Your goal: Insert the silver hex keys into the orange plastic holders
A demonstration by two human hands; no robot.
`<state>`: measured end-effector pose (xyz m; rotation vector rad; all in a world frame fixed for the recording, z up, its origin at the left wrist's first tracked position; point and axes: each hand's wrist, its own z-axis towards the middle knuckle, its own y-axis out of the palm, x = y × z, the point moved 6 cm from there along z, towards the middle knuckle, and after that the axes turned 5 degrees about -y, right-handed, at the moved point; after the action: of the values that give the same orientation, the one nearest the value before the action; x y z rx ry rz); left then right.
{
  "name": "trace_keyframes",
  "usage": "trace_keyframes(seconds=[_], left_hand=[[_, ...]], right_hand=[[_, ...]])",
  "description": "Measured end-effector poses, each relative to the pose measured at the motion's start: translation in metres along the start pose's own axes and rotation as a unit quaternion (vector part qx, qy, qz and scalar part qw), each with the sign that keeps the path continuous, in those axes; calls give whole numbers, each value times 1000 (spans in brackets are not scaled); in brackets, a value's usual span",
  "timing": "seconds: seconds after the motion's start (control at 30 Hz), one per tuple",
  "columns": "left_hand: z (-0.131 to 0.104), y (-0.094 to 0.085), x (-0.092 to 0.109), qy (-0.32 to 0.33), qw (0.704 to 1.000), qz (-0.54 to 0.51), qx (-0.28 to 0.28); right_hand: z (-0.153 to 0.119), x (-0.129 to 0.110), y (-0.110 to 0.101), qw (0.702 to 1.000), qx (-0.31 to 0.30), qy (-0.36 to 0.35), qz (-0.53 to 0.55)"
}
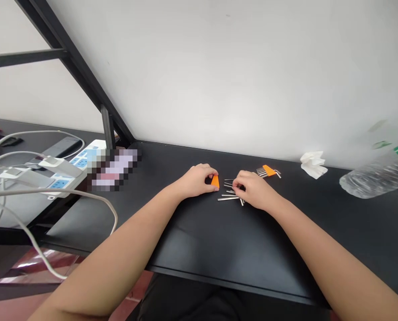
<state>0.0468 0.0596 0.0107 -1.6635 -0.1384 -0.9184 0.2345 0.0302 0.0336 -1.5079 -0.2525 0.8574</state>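
Observation:
Pinched between the thumb and fingers of my left hand [200, 180] is an orange hex key holder [215, 181], held just over the black table. Several loose silver hex keys [228, 199] lie spread to its right. My right hand [252, 188] is over these keys with its thumb and fingertips closed together among them; whether a key is in the pinch is too small to make out. Behind that hand lies a second orange holder [268, 170] with several hex keys in it.
The black table [192, 240] runs along a white wall. A crumpled tissue [313, 164] and a plastic bottle [375, 178] lying on its side are at the right. At the left are a power strip [81, 162], chargers, looping white cables [110, 209] and a black metal frame [85, 76].

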Motion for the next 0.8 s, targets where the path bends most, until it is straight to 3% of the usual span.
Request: trace_keyframes(seconds=[0.27, 0.5, 0.8], left_hand=[[0, -1, 1, -7, 1000, 10, -2], [-1, -1, 1, -10, 1000, 7, -3], [0, -1, 2, -8, 1000, 5, -3]], right_hand=[[-5, 14, 0, 997, -1, 77, 8], [3, 14, 3, 999, 6, 26, 20], [-2, 20, -2, 998, 0, 54, 16]])
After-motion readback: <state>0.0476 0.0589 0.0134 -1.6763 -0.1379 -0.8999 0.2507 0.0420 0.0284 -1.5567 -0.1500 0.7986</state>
